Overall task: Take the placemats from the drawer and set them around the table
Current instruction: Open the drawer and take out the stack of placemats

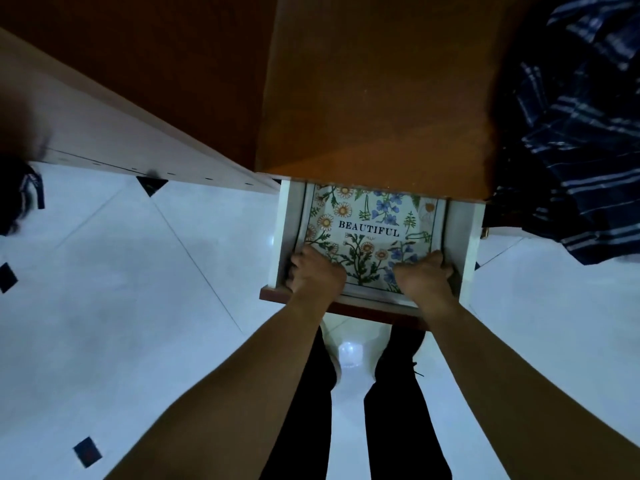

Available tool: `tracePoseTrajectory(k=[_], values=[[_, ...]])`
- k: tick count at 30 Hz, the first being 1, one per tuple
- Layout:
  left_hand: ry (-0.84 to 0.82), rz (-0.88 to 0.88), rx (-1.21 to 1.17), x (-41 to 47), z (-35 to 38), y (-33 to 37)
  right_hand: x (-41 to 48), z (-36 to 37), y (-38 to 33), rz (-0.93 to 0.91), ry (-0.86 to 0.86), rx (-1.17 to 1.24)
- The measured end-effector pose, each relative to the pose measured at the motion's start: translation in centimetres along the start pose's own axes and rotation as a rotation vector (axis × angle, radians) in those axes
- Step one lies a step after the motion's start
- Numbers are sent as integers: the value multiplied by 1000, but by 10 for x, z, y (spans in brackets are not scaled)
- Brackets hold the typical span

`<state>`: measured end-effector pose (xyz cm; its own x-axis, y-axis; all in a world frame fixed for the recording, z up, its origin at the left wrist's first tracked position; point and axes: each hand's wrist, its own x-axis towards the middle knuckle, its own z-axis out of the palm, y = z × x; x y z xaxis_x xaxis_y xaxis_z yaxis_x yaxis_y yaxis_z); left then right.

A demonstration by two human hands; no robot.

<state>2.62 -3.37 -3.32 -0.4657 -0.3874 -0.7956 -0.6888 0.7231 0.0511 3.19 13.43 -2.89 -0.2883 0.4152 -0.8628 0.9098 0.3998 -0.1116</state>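
White tiled floor [145,306]; brown wooden cabinet [381,98] above; drawer [464,237] pulled open, floral placemats [367,230] stacked inside. Left hand [317,273] and right hand [427,275] each grasp the stack's near corners, fingers curled under.

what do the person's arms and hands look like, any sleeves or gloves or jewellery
Both arms are bare from the bottom edge of the picture up to the hands, with no sleeve in view. The left hand and the right hand wear no gloves. No watch, bracelet or ring shows on the wrists or on the fingers that can be seen, though the light is dim and some fingers are hidden.
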Motion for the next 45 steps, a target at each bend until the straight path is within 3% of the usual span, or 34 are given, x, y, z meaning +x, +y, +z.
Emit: tracePoseTrajectory(k=[11, 18, 24, 28, 32, 36, 39, 45], values=[[109, 21, -192, 9, -8, -7, 17, 3, 0, 84, -57, 37], [310, 112, -362, -3, -1, -15, 27, 3, -4, 84, -156, 145], [223, 93, -393, 1, -6, -13, 28, -7, -2, 99, -206, 64], [207, 108, -378, 0, -8, -14, 31, -12, 0, 146, -243, 250], [277, 233, -374, -10, -12, -21, 19, -15, 7, 109, -156, 483], [380, 462, -341, -41, -19, -38, -4, -30, 24, -49, -91, 515], [276, 395, -403, -59, -30, -50, -23, -45, 37, -119, -4, 490], [-286, -129, -537, -74, -72, -37, -56, -72, 55, -142, 53, 350]])
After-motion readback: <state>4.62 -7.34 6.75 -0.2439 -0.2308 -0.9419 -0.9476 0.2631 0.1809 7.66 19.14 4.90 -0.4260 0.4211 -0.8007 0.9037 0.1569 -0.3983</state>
